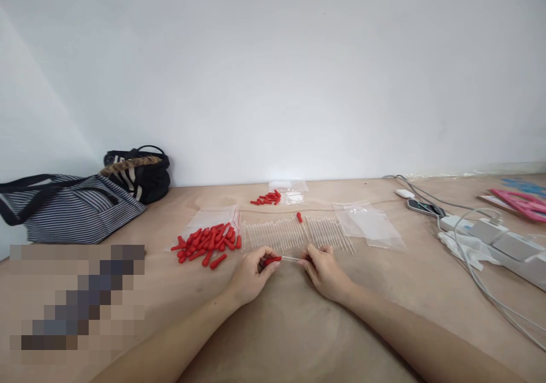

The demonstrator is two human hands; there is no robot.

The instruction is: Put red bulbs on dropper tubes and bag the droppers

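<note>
Pinched in the fingers of my left hand (255,274) is a red rubber dropper bulb (273,260), its neck turned to the right. My right hand (323,270) grips a thin glass dropper tube (290,258), which spans the gap between the hands and meets the bulb's neck; how deep it sits I cannot tell. Just beyond my hands lies a row of glass tubes (275,235), with a second group (328,233) to its right. One red bulb (299,217) rests between the groups. A heap of loose red bulbs (207,244) lies left of my left hand.
Clear plastic bags (371,225) lie right of the tubes. Toward the wall, red bulbs (268,197) lie beside clear plastic (294,195). A striped bag (81,209) and a black bag (149,175) stand left. A power strip (518,258) with cables is at right.
</note>
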